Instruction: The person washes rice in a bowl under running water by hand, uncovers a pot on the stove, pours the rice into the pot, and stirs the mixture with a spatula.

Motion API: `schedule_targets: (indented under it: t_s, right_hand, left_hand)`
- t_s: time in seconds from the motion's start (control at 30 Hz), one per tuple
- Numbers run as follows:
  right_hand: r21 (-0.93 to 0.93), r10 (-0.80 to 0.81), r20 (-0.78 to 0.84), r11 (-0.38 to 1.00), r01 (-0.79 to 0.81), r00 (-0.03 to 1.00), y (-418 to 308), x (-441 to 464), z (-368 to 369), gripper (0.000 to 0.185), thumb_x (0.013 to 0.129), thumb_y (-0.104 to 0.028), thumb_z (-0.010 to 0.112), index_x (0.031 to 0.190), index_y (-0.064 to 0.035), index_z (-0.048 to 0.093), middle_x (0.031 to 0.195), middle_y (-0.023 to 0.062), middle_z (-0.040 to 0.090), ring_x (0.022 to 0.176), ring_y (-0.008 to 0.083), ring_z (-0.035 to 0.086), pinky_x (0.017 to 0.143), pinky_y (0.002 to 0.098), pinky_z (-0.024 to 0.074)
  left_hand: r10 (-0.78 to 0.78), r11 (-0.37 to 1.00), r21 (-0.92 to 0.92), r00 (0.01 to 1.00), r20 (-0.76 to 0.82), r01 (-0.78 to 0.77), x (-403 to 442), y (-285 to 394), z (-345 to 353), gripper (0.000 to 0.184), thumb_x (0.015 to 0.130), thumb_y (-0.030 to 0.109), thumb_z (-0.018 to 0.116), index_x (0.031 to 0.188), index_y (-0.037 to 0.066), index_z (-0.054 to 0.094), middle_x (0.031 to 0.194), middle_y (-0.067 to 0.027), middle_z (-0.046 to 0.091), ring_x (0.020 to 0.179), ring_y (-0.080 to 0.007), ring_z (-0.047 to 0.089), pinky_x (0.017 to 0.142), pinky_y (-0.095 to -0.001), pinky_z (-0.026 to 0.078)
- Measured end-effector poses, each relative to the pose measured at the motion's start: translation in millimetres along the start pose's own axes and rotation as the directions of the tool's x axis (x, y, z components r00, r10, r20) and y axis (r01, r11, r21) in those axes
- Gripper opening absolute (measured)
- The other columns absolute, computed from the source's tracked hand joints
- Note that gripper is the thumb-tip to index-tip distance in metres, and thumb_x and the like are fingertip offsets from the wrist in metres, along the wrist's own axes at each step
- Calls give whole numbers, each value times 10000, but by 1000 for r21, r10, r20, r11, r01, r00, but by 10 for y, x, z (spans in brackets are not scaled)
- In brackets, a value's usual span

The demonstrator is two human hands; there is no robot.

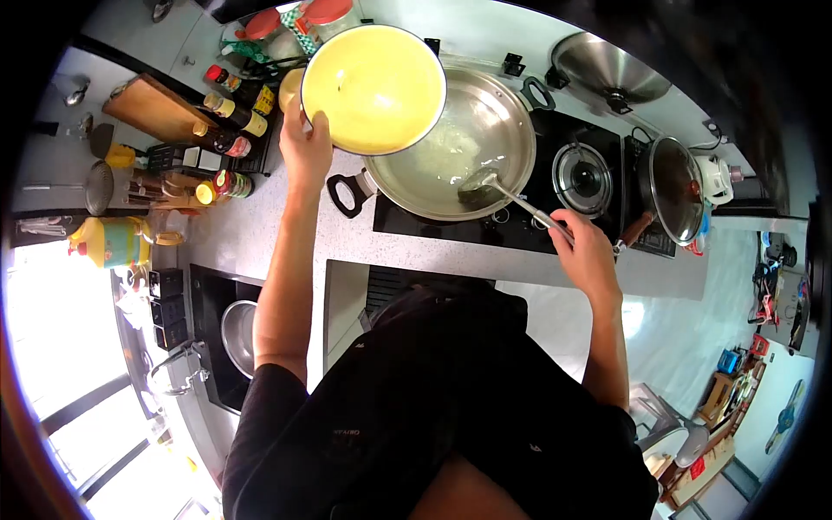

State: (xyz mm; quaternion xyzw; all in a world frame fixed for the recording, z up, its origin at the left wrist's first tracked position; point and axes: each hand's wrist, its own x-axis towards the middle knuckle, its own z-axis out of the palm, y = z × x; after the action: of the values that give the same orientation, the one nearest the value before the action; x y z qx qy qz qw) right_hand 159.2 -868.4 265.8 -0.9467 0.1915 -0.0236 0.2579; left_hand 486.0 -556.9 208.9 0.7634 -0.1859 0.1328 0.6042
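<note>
My left hand (305,147) grips the rim of a round bowl (374,89) and holds it over the left part of a wide steel pan (520,156). The bowl's inside is yellow; whether that is liquid or the bowl's own colour I cannot tell. My right hand (587,251) is closed around the handle of a metal cooking spatula (529,208). Its head rests low inside the pan, near the front right. Shiny, clear liquid with paler patches covers the pan's bottom. The bowl hides the pan's upper left side.
Right of the pan is a bare burner (582,179) on the black hob, then a lidded pot (676,191) with a wooden handle. Sauce bottles (236,113) and jars line the counter's left. A sink (212,286) holding a metal bowl is at lower left. A steel lid (611,68) leans behind.
</note>
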Motion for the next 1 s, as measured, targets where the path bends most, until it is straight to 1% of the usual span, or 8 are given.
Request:
schedule_targets:
  t_s: [0.13,0.23,0.33,0.57,0.77,0.8,0.93,1.0]
  right_hand:
    - [23,12,32,1000,-13,999,-2,79,123,184,963,-182,686,1121,-93,659,946,129,722,855,345,704,741,446,529]
    - [45,-7,3,999,7,1000,11,126,274,204,976,-165,681,1153,-64,666,890,159,725,774,336,704,699,402,527]
    - [68,33,33,997,-35,999,27,191,427,209,974,-192,678,1159,-98,653,982,129,733,882,337,716,754,434,541]
    - [38,-7,20,999,6,1000,-46,389,673,188,988,-199,667,1142,-94,637,975,136,729,863,344,714,736,444,538]
    - [46,-62,-39,997,64,997,-63,597,903,200,980,-205,677,1136,-87,637,969,144,731,868,355,714,733,454,541]
    - [52,-72,-45,996,74,996,-56,635,933,206,977,-208,681,1138,-88,638,969,145,732,870,357,715,734,455,541]
    - [46,-92,-92,994,97,991,-101,765,996,245,957,-217,710,1153,-84,648,989,150,739,892,362,717,759,445,554]
    - [51,-110,-116,992,117,987,-141,824,1038,252,955,-221,714,1155,-82,649,1000,152,740,902,364,717,767,444,557]
  left_hand:
    - [-281,949,-154,959,-18,275,-287,201,-160,411,1011,54,573,1420,15,545,1060,-64,693,683,-56,609,499,-211,474]
    - [-300,944,-161,952,-53,288,-408,366,-182,406,1039,78,567,1436,3,525,1094,-69,697,692,-58,628,518,-210,488]
    - [-327,921,-243,943,-53,306,-489,471,-187,418,1054,92,563,1457,5,500,1119,-72,698,710,-59,644,529,-205,492]
    - [-315,903,-308,949,-3,299,-560,566,-208,446,1061,110,559,1492,35,473,1236,-81,664,755,-46,646,536,-194,490]
    - [-305,904,-341,948,-88,259,-587,383,-324,432,1067,129,570,1483,49,485,1023,-50,717,661,-42,621,484,-188,465]
    - [-345,880,-389,930,-127,273,-574,466,-353,315,1066,126,570,1372,53,563,865,4,684,608,-29,558,488,-188,420]
    - [-381,860,-424,910,-163,284,-573,280,-607,268,1058,167,603,1305,64,593,855,17,655,589,-31,521,502,-192,400]
    - [-394,854,-428,905,-161,296,-572,226,-728,384,1049,138,602,1409,26,529,855,-12,674,594,-45,559,485,-201,429]
